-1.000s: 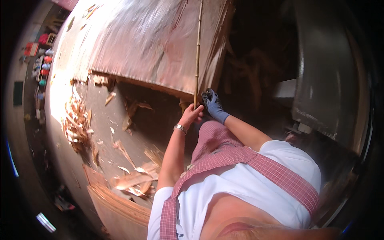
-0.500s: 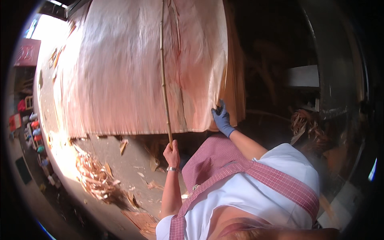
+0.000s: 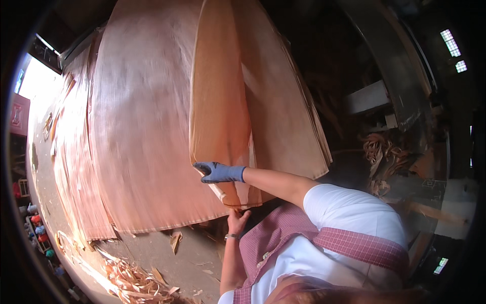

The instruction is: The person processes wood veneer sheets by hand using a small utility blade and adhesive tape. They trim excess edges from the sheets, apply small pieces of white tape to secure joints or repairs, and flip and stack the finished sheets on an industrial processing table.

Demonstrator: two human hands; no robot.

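My right hand (image 3: 220, 172), in a blue glove with dark fingertips, is closed on the edge of a large thin wood veneer sheet (image 3: 217, 111). It holds that sheet's orange-tan side folded over toward the left, in a long upright flap. Just below the flap's lower corner is my bare left hand (image 3: 237, 222), with a metal band at the wrist. Its fingers are curled in the same grip that held the thin bamboo stick; the stick itself is now covered by the flap. More pale pinkish veneer sheets (image 3: 147, 126) lie stacked underneath.
Curled veneer scraps (image 3: 136, 278) heap on the floor at lower left, and more shavings (image 3: 377, 147) lie at right. A dark metal machine frame (image 3: 390, 66) stands at the right, with a pale block (image 3: 367, 97) beside it. Colourful small items (image 3: 38, 223) line the far left.
My right hand has swung left, pulling the veneer edge over the bamboo stick and hiding it. My left hand has moved slightly right and down. The view has shifted.
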